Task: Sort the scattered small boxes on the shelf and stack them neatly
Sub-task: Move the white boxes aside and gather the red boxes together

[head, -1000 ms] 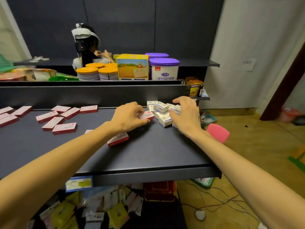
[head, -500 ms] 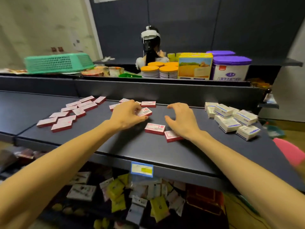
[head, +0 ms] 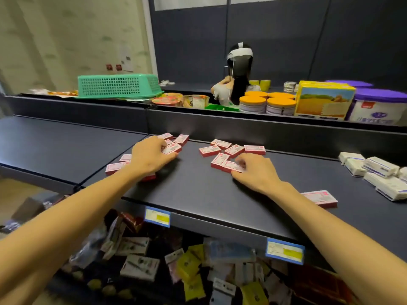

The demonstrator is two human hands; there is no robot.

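Note:
Several flat red-and-white small boxes lie scattered on the dark shelf (head: pixel 198 194). My left hand (head: pixel 149 156) grips one red box (head: pixel 172 148) at the left cluster, with more boxes beside and under my wrist. My right hand (head: pixel 256 172) curls its fingers round a red box (head: pixel 231 166) at the front of the middle cluster (head: pixel 222 148). One more red box (head: pixel 320 198) lies behind my right forearm. A pile of white boxes with blue print (head: pixel 378 175) sits at the far right of the shelf.
The raised back ledge carries a green basket (head: pixel 119 85), orange-lidded tins (head: pixel 266 104), a yellow carton (head: pixel 323 100) and a purple-lidded tub (head: pixel 378 108). A person stands behind it. Packets fill the shelf below; price tags (head: pixel 157 216) hang on the front edge.
My view has swung left, away from the white boxes. Both hands moved left along the shelf; my right hand left the white pile and now holds a red box.

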